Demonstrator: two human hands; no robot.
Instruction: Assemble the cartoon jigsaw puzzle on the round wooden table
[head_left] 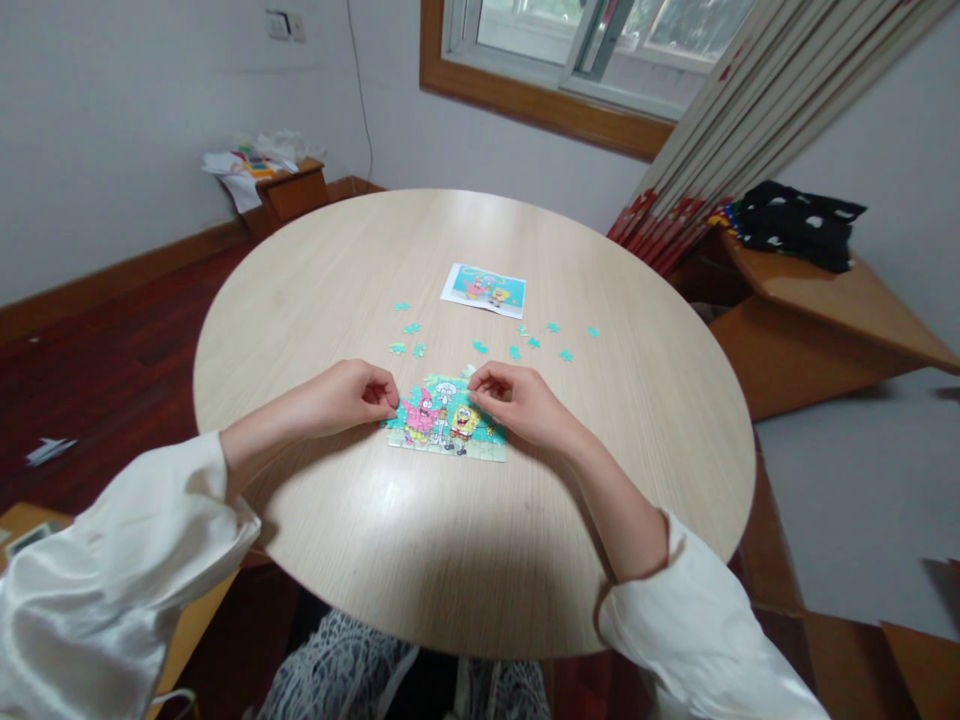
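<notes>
A partly assembled jigsaw puzzle [441,425] lies flat on the table, showing a pink starfish, a squid and a yellow sponge cartoon figure. My left hand [364,392] is closed in a pinch at the puzzle's left edge; whatever is between its fingertips is too small to make out. At the upper right edge, my right hand [514,395] pinches what looks like a puzzle piece, mostly covered by the fingers. Just behind those fingers lies a pale loose piece [469,370]. Part of the puzzle's right side is hidden under my right hand.
Several loose teal pieces [533,342] are scattered beyond the puzzle, with others [412,328] farther left. A printed reference picture [484,290] lies behind them on the round wooden table [322,270]. Beyond stand a small cabinet [296,190] and a shelf [840,300].
</notes>
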